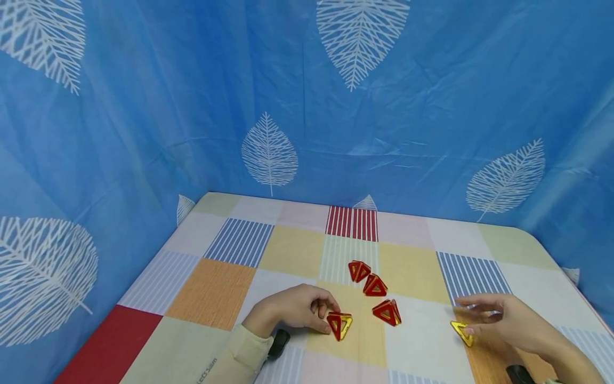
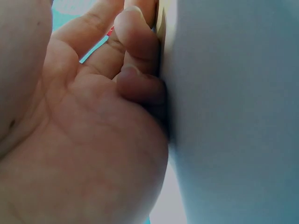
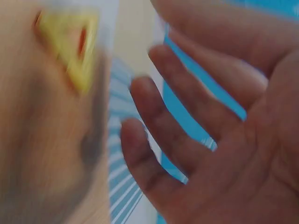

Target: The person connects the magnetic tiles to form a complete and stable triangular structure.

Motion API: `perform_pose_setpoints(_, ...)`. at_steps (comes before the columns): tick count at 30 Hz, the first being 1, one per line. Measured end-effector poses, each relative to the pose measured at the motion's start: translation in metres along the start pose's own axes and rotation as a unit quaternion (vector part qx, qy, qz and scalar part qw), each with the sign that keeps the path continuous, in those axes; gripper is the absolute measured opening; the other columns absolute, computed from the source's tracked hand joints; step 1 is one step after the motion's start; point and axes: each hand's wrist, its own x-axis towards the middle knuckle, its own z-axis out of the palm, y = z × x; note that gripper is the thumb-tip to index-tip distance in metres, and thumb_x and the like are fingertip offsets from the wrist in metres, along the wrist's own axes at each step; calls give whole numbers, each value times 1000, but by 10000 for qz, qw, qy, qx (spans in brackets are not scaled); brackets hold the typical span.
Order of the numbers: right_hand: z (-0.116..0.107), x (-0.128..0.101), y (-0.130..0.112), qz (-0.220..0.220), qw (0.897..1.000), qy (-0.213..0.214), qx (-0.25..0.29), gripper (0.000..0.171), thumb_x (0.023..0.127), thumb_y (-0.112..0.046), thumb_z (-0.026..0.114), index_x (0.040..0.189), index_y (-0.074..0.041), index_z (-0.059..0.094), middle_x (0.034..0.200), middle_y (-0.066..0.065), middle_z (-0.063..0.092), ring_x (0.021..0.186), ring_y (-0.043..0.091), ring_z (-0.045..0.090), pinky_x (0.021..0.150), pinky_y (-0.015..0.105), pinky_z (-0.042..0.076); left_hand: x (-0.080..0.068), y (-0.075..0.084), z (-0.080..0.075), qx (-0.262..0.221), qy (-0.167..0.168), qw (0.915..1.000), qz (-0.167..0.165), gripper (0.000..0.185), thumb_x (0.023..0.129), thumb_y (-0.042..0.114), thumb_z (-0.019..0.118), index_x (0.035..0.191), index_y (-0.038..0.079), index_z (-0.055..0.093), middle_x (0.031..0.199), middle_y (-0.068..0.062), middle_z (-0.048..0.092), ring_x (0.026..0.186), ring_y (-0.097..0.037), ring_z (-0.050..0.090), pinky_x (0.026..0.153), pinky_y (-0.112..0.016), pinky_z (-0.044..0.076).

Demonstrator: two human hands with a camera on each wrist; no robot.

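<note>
My left hand [image 1: 322, 314] rests on the checked tablecloth [image 1: 292, 250] with its fingers loosely curled. Its fingertips touch the left side of a small red and yellow triangle-tile pyramid [image 1: 339, 325]. In the left wrist view the curled fingers [image 2: 138, 51] lie against the cloth and hold nothing that I can see. My right hand [image 1: 472, 319] hovers at the right with relaxed, spread fingers [image 3: 154, 116]. A flat yellow triangle tile [image 1: 462, 332] [image 3: 74, 42] lies on the cloth just below its fingertips, not gripped.
Three more red tile pyramids stand mid-table: one at the back [image 1: 359, 270], one behind centre [image 1: 375, 286] and one nearer [image 1: 387, 312]. A blue leaf-print curtain [image 1: 307, 106] closes off the back and both sides.
</note>
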Motion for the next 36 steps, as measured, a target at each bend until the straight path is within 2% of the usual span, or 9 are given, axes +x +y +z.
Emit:
perform_pose_setpoints(3,-4,-5,23,-305,9971,-494,494,61,87,-18,80,135,12,56,129,28,61,104,11,64,79,28,55,1,-1,0,7,-42,10000,52,25,83,7,83,103,16,72,74,3,57,61,-8,46,58,-21,38)
perform_pose_setpoints(4,-4,-5,29,-362,9955,-598,638,60,87,-15,79,135,13,55,129,25,62,104,5,63,80,26,55,2,-1,0,14,-51,10000,58,25,83,7,83,103,16,72,74,4,57,61,-7,46,58,-21,38)
perform_pose_setpoints(6,-3,-5,39,-548,9927,-733,788,58,89,-12,76,135,15,53,128,13,66,102,-4,62,80,23,54,2,0,0,31,-60,10000,54,24,83,8,83,103,16,72,75,4,57,61,-7,46,58,-21,38)
perform_pose_setpoints(10,-1,-4,47,-843,9897,-770,866,55,90,-9,75,134,16,54,121,-17,68,102,-5,60,79,22,53,2,1,0,57,-51,10000,1,24,83,8,83,102,17,71,75,4,58,61,-7,46,59,-21,38)
perform_pose_setpoints(12,0,-3,48,-879,9898,-749,836,54,90,-9,75,133,16,54,121,-20,67,103,-5,60,80,21,52,1,1,0,52,-55,10000,-13,24,83,8,83,103,17,71,74,4,57,61,-7,46,58,-21,38)
perform_pose_setpoints(13,0,-3,48,-856,9904,-729,802,54,90,-9,75,133,15,55,121,-19,67,103,-6,59,80,21,52,1,1,0,43,-59,10000,-13,24,83,8,83,103,17,72,74,4,57,61,-7,46,58,-21,38)
perform_pose_setpoints(20,2,-2,43,-545,9981,-176,-214,42,88,-13,78,123,7,68,115,19,68,93,-8,56,74,23,53,1,0,0,16,-39,10000,-20,24,84,7,83,103,17,72,75,4,58,60,-8,46,57,-22,38)
perform_pose_setpoints(28,11,-2,36,-117,9978,328,-569,30,91,-16,75,114,3,73,102,8,71,81,3,59,69,26,53,0,1,1,0,-6,10000,0,23,84,6,82,102,16,72,74,4,58,59,-8,45,57,-22,38)
perform_pose_setpoints(36,17,-2,24,536,9954,672,-421,40,89,-24,78,116,5,72,103,11,73,84,17,64,71,27,55,0,1,0,32,12,10000,71,24,84,5,82,103,15,72,74,4,58,60,-7,46,57,-21,39)
